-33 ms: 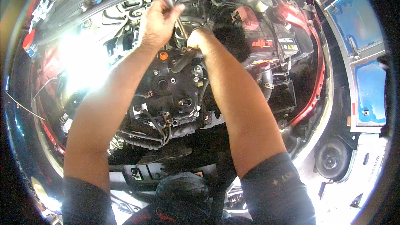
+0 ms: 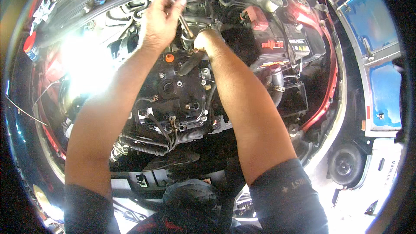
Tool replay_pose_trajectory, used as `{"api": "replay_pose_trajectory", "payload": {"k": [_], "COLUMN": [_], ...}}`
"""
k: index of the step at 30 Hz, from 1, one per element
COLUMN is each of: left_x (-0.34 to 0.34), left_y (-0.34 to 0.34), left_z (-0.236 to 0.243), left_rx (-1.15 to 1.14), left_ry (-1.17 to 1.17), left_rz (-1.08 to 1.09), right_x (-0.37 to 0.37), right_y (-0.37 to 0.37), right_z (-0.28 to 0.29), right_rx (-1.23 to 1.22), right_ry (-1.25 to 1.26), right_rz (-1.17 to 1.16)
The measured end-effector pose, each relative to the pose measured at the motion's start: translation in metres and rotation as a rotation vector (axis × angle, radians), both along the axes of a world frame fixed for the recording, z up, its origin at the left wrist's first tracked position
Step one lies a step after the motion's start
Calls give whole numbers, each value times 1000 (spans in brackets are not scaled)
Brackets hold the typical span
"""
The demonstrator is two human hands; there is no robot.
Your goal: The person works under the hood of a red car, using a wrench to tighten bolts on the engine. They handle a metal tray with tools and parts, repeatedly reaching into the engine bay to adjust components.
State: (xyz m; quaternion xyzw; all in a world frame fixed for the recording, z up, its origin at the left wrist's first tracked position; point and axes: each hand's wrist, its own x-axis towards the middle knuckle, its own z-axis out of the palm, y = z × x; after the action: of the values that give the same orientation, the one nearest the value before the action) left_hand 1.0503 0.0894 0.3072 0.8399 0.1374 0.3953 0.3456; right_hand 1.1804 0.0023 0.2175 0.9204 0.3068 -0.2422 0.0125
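Left hand (image 2: 159, 25) and bar (image 2: 186, 26) shifted left inside engine bay (image 2: 330, 93).

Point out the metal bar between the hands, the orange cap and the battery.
Metal bar (image 2: 186, 25), head view: on its bare shaft.
Orange cap (image 2: 169, 58), head view: middle of its top.
Battery (image 2: 274, 50), head view: on its labelled side.

Hidden bits
The right hand (image 2: 204, 40) hides its fingertips; bright light (image 2: 86, 67) hides things at left; both sleeves (image 2: 288, 197) get cut off.
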Motion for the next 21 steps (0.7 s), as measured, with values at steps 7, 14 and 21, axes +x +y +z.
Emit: {"api": "replay_pose_trajectory", "payload": {"k": [7, 14, 21], "left_x": [-59, -69, -42], "left_y": [-9, -13, 6], "left_z": [49, 29, 38], "left_rx": [178, 456, 258], "left_ry": [-17, 771, 809], "left_rz": [-140, -337, -356], "right_x": [3, 1, -40], "right_y": [4, -77, -148], "right_z": [26, 67, 77], "right_rx": [-68, 615, 843], "right_ry": [27, -30, 225], "right_rz": [25, -136, -316]}}
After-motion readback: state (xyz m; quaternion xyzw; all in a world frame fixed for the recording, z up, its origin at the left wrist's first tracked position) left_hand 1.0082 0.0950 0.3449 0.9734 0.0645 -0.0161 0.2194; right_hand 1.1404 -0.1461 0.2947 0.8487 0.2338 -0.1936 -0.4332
